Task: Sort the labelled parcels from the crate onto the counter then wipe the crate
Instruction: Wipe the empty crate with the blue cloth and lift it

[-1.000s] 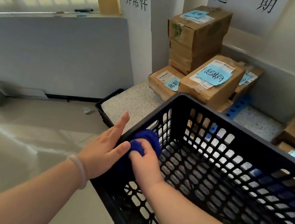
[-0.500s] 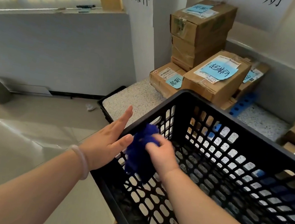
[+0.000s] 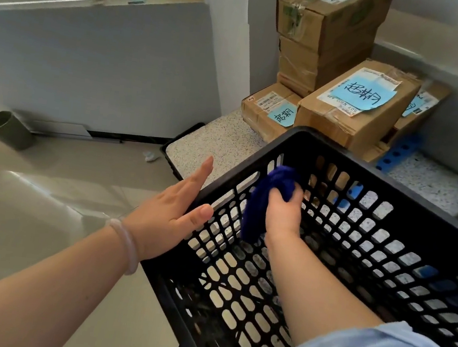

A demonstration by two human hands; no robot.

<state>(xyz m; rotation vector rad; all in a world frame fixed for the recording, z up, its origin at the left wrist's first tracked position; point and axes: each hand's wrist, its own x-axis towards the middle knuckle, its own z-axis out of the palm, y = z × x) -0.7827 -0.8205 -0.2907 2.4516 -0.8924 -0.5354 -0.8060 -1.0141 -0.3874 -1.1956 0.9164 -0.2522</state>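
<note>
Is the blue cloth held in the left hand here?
No, the right hand grips the blue cloth inside the crate, while the left hand lies flat against its outer wall.

I see my right hand [image 3: 283,213] inside the black crate [image 3: 337,150], gripping a bunched blue cloth [image 3: 262,197] against the inner side of its left wall near the far corner. My left hand [image 3: 170,210] lies flat, fingers straight, on the outside of that same wall, with the thumb at the rim and a pale bracelet [image 3: 128,244] on the wrist. Beyond the crate, brown parcels [image 3: 354,108] with blue notes are stacked on the speckled counter [image 3: 217,143], a blue block [image 3: 398,150] lies beside them, and a dark cup [image 3: 8,129] lies tilted on the floor at the left.
</note>
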